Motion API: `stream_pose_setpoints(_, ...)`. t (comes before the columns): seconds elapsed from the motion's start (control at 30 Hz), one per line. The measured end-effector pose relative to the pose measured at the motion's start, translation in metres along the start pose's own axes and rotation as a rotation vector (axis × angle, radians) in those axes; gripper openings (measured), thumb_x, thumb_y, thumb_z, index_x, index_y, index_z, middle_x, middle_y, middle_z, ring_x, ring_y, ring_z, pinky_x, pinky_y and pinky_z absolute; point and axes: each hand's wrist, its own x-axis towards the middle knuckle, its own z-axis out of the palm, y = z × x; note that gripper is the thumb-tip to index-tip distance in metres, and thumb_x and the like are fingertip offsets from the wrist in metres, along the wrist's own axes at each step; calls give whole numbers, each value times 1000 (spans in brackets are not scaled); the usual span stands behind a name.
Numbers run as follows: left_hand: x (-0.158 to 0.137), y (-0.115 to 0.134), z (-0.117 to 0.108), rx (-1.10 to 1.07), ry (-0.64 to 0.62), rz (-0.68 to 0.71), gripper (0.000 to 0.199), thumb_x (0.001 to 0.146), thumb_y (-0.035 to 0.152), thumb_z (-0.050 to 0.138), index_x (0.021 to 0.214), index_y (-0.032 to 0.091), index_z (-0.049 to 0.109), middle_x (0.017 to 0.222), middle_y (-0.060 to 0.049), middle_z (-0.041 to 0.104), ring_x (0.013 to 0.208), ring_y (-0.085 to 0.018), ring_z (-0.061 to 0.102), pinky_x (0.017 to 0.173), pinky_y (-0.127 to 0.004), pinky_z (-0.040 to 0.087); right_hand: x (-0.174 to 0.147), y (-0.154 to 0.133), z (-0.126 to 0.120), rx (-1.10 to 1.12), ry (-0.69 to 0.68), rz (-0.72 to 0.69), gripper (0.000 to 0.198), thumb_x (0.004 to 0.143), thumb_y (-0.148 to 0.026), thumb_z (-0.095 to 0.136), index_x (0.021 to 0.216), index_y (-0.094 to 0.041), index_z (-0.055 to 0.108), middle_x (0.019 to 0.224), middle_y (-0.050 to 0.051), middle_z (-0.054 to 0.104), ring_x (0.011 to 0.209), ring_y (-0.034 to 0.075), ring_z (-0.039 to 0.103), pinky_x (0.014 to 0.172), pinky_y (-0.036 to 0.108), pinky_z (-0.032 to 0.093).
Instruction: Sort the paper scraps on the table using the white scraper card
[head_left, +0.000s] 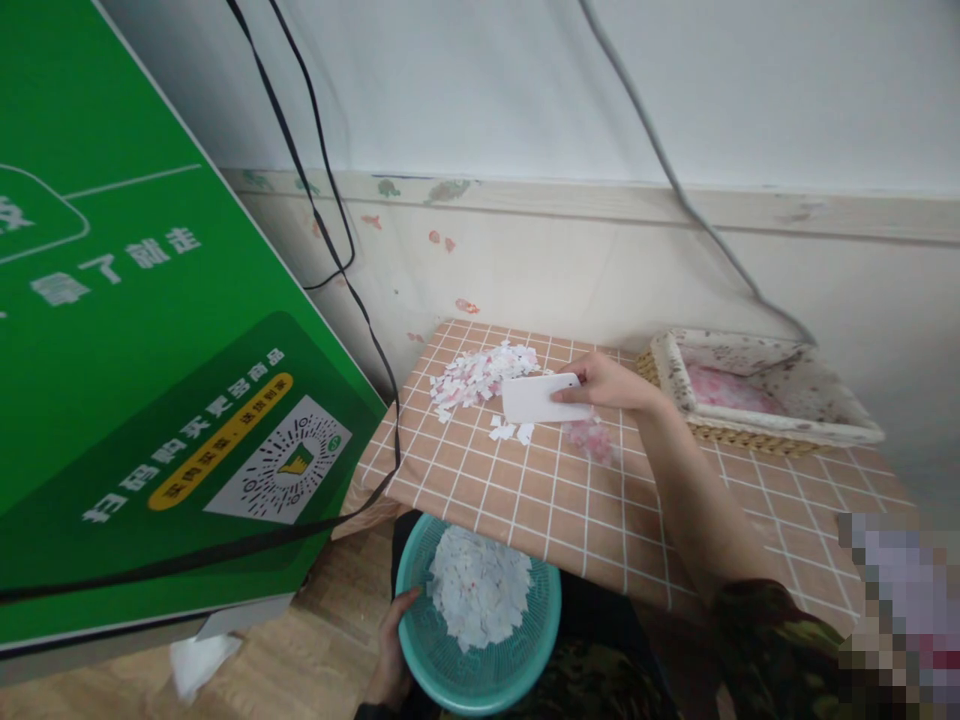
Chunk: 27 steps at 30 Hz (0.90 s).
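Note:
My right hand [596, 383] pinches one end of a flat white scraper-like card [532, 398] with a small hole near its corner. The card is held low over the table, beside a heap of small white and pale pink paper pieces [480, 375]. Some loose white scraps [512, 430] lie just in front of it, and a small pink cluster [592, 438] sits under my wrist. Below the table edge, my left hand [394, 640] grips the rim of a round green plastic basket [551, 640]. Inside the basket is a pile of white paper pieces [480, 585].
A cloth-lined wicker basket [787, 435] with pink contents stands at the table's back right. The checked tablecloth [525, 500] covers the table. A large green cabinet [150, 350] with dangling black cables [375, 345] is at left. A white bag-like item [201, 662] lies on the floor.

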Motion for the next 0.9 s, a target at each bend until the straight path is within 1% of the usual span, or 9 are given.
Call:
stream_pose_setpoints(0.13,-4,2,4,-7,-1,-10,31,57,19,69,87,11,70,77,-10,76,88,-39,67,75,-51,54,3,-2,3,-12,-103,-54,20,73,-32,61,74,-13,67,63,0,59,57,10,49,51,22,35)
stream_pose_setpoints(0.2,-7,3,6,-9,0,-5,29,58,20,70,86,11,70,76,-11,76,89,-39,67,76,-51,53,3,-3,3,7,-116,-69,20,73,-33,62,74,-13,67,63,0,58,56,9,49,51,22,35)
stream_pose_setpoints(0.33,-9,3,8,-15,-13,-9,24,61,24,70,81,11,70,72,-11,75,88,-38,67,77,-51,53,-4,-4,-4,21,31,-13,27,76,-40,60,69,-14,63,58,-1,54,52,9,45,47,22,32)
stream_pose_setpoints(0.43,-6,2,6,2,-16,-1,21,62,25,69,78,11,70,66,-10,74,76,-34,69,72,-47,54,-15,-9,-8,-74,104,13,28,77,-39,59,62,-15,59,55,-2,50,50,8,41,46,23,29)
stream_pose_setpoints(0.5,-4,1,5,21,-35,-13,21,64,27,68,78,11,69,64,-9,73,67,-31,69,69,-44,54,-22,-13,-6,-145,120,14,25,77,-36,58,62,-15,57,55,-2,51,50,8,41,46,23,29)
stream_pose_setpoints(0.57,-2,1,3,32,-51,-27,22,65,28,68,78,11,69,65,-9,73,64,-30,69,67,-44,54,-28,-17,-2,-204,128,17,24,77,-33,57,61,-15,57,54,-2,51,49,8,41,47,23,29)
stream_pose_setpoints(0.7,-2,3,3,11,-78,-37,22,66,28,67,79,11,70,69,-9,74,68,-29,69,69,-43,54,-33,-20,11,-219,82,23,22,78,-32,55,63,-16,58,53,-2,53,49,8,43,48,23,30)
stream_pose_setpoints(0.8,-5,5,4,9,-59,-32,18,65,26,67,75,11,70,67,-9,74,64,-26,69,69,-39,54,-31,-18,17,-218,41,37,21,78,-32,56,65,-16,59,54,-2,54,50,8,46,49,23,31)
stream_pose_setpoints(0.9,-9,6,6,8,-42,-29,19,64,25,68,75,10,71,68,-10,75,67,-26,69,71,-38,54,-25,-17,17,-273,91,48,21,78,-32,56,64,-16,59,53,-2,53,50,8,45,50,23,30)
